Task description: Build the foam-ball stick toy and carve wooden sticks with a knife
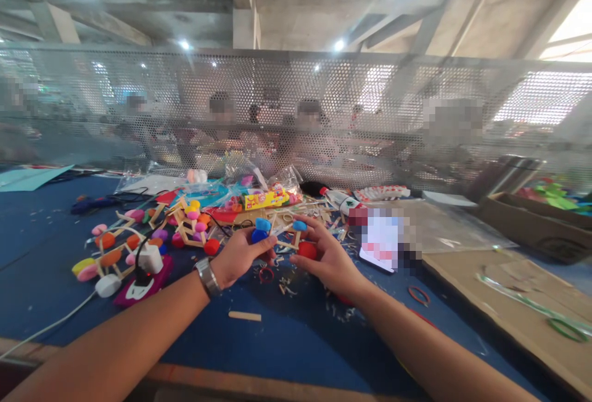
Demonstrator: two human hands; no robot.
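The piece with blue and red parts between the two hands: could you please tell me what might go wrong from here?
The piece, joined by thin wood, might come apart if the left hand and right hand pull unevenly. The right forearm could nudge the phone close beside it.

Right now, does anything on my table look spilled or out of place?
Yes. Beyond your right hand, a red-capped bottle lies on its side rather than standing. Pale scraps are also strewn loosely over the blue tabletop, like spilled offcuts.
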